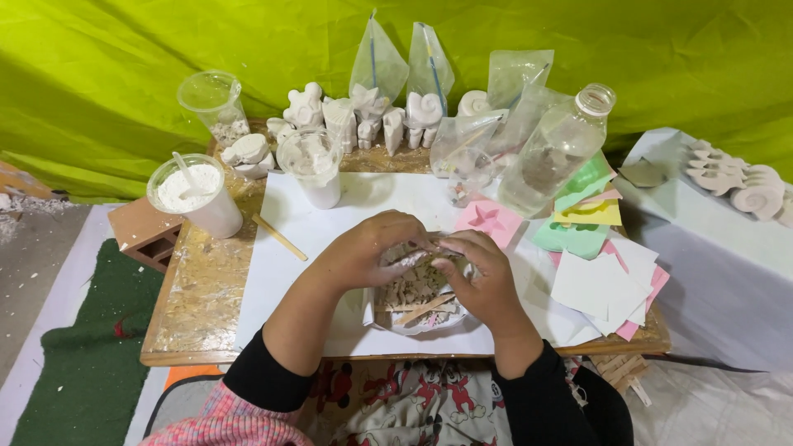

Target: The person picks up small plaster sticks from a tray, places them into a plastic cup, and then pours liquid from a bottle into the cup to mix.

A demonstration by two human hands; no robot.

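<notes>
Over a white sheet on the worktop (pixel 198 306), my left hand (pixel 372 248) and right hand (pixel 479 277) meet above a clear plastic bowl (pixel 417 318) of pale plaster pieces and a wooden stick (pixel 425 309). My fingers seem pinched together on a small piece at the bowl's far rim, though they hide it. I judge I'm working it loose; separating it calls for a gentle pull.

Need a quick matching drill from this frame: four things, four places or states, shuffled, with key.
1. cup of white powder
2. clear bottle
3. pink mould
4. wooden stick

A. lying on the white sheet's left edge
B. leaning among plastic bags, cap off
C. left side, spoon standing in it
D. flat on the table, just right of the hands

Pairs: 1-C, 2-B, 3-D, 4-A
</notes>
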